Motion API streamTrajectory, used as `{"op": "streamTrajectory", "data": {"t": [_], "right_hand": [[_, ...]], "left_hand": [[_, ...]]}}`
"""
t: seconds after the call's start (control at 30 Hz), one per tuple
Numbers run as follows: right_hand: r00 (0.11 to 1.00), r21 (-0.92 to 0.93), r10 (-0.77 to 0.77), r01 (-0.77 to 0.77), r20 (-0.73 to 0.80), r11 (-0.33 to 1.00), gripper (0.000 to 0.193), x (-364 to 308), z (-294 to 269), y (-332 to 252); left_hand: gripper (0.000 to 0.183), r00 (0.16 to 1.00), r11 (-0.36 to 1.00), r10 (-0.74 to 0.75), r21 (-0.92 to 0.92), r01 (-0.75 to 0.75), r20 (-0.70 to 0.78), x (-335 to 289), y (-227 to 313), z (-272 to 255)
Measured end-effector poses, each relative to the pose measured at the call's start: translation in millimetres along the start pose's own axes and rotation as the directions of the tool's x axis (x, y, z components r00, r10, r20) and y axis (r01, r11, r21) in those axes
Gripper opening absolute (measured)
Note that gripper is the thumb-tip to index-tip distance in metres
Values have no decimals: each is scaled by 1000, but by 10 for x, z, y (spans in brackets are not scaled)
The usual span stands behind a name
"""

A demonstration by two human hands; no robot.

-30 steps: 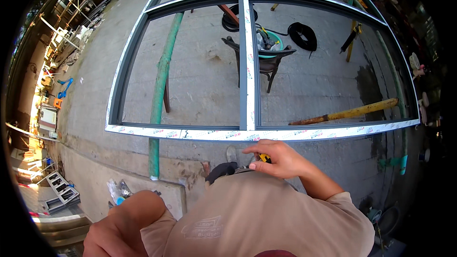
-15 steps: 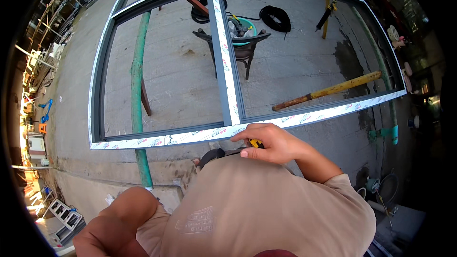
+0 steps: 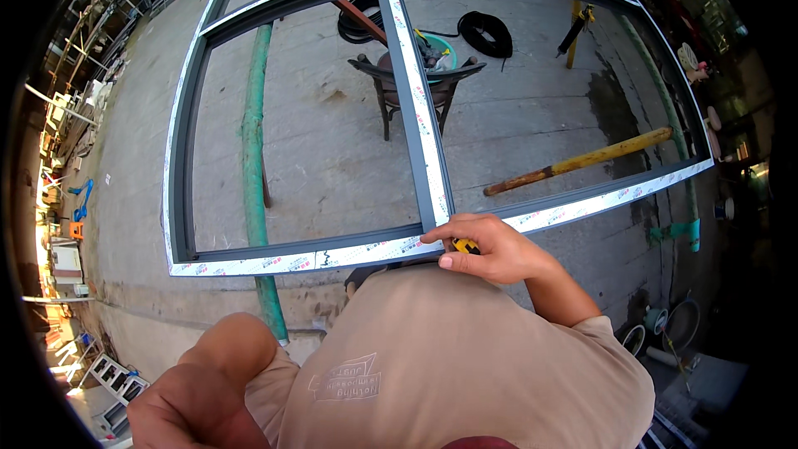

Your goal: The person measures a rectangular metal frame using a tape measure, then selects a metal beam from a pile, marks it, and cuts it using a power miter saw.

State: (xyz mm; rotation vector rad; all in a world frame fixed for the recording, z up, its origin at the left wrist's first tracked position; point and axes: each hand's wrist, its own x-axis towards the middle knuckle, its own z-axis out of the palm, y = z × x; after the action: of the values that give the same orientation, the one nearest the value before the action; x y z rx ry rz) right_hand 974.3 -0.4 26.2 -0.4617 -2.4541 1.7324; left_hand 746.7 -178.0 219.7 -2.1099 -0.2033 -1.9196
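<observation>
My right hand (image 3: 490,251) is closed around a small yellow-and-black tool (image 3: 465,246), mostly hidden in the palm, so its kind does not show. Its index fingertip rests at the near rail of a large dark grey window frame (image 3: 366,256), just by the foot of the upright bar (image 3: 420,100). Printed white protective film covers the frame's faces, and a short black mark stands on the near rail, left of the hand. My left arm (image 3: 241,345) is bent at the lower left; the fingers of my left hand (image 3: 179,411) cannot be made out.
Green poles (image 3: 254,133) run beneath the frame. A yellow pole (image 3: 582,160) shows through the right opening. Beyond stand a dark chair (image 3: 391,87) with a turquoise basin (image 3: 449,56) and a black coil (image 3: 485,35). A stepladder (image 3: 116,378) lies at the lower left.
The frame and floor appear shifted slightly right and down in the view. My right hand keeps its hold on the tool by the upright bar's foot. My left forearm looks lower and closer in.
</observation>
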Motion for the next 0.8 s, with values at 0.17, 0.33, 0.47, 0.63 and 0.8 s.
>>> {"op": "streamTrajectory", "data": {"t": [0.17, 0.33, 0.47, 0.63, 0.8], "right_hand": [[999, 8, 10, -10, 48, 1000, 46, -11, -41, -39], [991, 32, -89, 87, 100, 996, 45, -26, -48, 51], [961, 134, -163, 135, 225, 982, 43, 59, 70, 78], [924, 235, -219, 148, 314, 961, 39, 197, 274, 119], [935, 276, -223, 145, 276, 950, 45, 248, 514, 8]], "left_hand": [[26, 997, 993, 12, 115, -21, 72, 39, 84, 28], [26, 993, 976, -34, 219, 9, 112, 29, 210, 178], [26, 987, 915, -138, 392, 97, 77, 26, 697, 283], [17, 940, 831, -335, 452, 324, -57, 76, 1249, 250], [72, 725, 525, -586, 512, 680, -362, -539, 1735, -126]]}}
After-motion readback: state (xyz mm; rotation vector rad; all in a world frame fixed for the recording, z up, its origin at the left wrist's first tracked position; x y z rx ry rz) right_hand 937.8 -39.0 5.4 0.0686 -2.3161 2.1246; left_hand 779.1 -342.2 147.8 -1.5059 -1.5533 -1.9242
